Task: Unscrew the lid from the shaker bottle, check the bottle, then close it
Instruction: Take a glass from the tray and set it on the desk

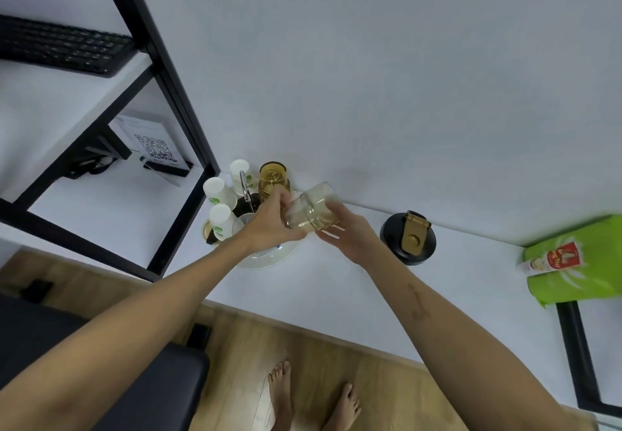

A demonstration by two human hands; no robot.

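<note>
I hold the clear shaker bottle (313, 211) above the white table (336, 289), tilted on its side with no lid on it. My left hand (269, 225) grips the end nearer the tray, and my right hand (350, 238) holds the body from the right and below. The bottle is motion-blurred, so its inside is hard to read. The black lid (408, 238), with a gold flip cap, lies on the table just right of my right hand, apart from the bottle.
An amber glass (273, 178), three paper cups (218, 191) and a round tray (269, 260) stand close behind my left hand. A black shelf frame (181, 120) rises at left. A green bag (572, 262) lies at far right. A dark chair (101, 380) is below left.
</note>
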